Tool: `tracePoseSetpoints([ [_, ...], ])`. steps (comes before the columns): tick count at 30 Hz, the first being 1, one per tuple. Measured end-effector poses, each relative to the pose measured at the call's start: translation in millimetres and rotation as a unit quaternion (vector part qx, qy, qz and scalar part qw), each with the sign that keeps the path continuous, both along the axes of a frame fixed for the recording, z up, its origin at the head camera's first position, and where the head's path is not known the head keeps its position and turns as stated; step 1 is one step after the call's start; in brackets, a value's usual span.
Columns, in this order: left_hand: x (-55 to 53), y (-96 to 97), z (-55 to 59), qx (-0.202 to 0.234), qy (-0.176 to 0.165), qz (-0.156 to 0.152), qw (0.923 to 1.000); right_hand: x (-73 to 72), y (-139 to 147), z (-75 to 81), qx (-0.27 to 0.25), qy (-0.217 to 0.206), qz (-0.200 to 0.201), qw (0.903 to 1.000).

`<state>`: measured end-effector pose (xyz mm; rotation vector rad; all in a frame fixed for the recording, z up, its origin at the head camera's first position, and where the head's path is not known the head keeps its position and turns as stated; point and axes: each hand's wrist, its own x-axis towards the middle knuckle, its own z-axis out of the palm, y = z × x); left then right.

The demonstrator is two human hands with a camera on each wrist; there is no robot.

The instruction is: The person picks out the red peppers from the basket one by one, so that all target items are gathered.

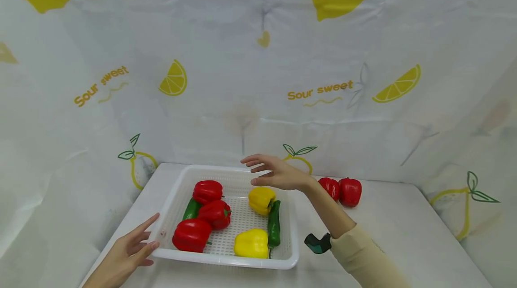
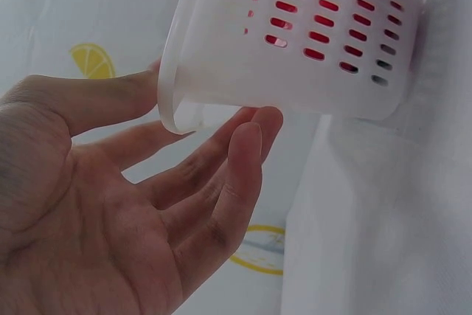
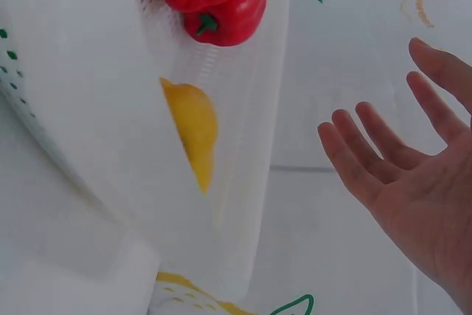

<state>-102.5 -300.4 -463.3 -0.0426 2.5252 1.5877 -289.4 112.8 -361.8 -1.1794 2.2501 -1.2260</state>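
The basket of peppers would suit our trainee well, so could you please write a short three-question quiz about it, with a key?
1. How many red peppers lie in the basket?
2. True or false: the right hand holds nothing.
3. Which is nearest the left hand: A, a yellow pepper; B, a green pepper; C, the basket?

Key:
1. Three.
2. True.
3. C.
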Motion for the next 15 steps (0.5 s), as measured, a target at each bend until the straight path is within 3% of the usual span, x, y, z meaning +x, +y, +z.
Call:
tracePoseSetpoints([
  [9, 0.5, -1.2, -0.4, 0.003, 0.004, -0.011, 0.9999, -1.8, -32, 7.3, 0.035, -0.015, 0.040, 0.9985],
  [15, -0.6, -0.2, 0.0, 0.004, -0.003, -0.009, 1.0000, -4.4, -49, -0.4, 0.069, -0.039, 0.056, 0.9953],
])
